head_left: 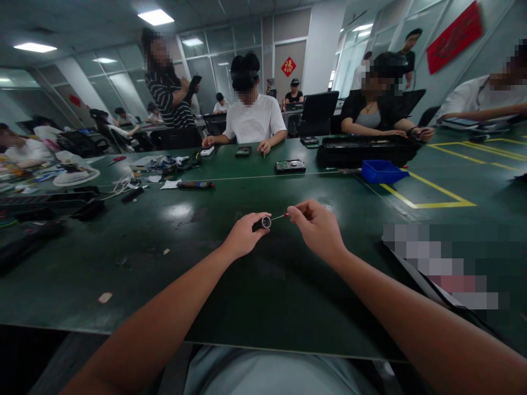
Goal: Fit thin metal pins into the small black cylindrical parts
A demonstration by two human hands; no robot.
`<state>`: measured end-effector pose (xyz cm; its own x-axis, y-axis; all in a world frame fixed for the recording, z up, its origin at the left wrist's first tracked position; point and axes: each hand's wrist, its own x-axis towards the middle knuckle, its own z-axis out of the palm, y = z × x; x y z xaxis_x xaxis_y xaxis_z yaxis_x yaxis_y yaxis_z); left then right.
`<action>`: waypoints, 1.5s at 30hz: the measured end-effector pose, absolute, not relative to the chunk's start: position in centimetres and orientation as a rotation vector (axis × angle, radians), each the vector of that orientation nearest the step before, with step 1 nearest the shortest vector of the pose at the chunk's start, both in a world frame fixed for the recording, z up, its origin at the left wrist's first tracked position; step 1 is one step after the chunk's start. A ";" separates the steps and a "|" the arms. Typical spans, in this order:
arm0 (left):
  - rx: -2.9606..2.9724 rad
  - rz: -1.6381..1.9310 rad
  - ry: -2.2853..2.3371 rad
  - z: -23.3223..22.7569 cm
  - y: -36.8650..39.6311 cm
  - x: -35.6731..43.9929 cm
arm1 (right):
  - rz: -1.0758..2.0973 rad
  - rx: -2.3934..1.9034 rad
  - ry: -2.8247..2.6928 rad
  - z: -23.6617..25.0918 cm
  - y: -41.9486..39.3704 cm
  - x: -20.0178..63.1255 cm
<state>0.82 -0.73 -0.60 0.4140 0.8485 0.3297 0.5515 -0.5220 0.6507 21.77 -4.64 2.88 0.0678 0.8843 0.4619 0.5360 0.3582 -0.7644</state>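
Observation:
My left hand is closed around a small black flashlight, whose round, silver-rimmed end faces me. In a pinch of thumb and fingers, my right hand holds a thin screwdriver with a bit of red at its handle. The slim metal shaft points left, its tip close to the flashlight's rim; whether it touches cannot be made out. Both hands are raised in front of me, over the green tabletop.
A marker-like tool lies ahead on the left, before a pile of cables. Across the table are a hard drive, a blue bin and a long black casing. People sit opposite. Pixelated papers lie at right.

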 end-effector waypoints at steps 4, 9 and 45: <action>2.227 0.905 1.206 -0.8 -0.7 0.7 | 0.295 -1.402 -1.646 3.3 -4.8 21.9; 2.241 0.915 1.211 -0.9 -0.6 0.7 | 0.261 -1.376 -1.682 3.1 -4.6 21.8; 2.283 0.900 1.181 -0.7 -0.8 0.8 | 0.421 -1.305 -1.834 3.2 -4.6 22.0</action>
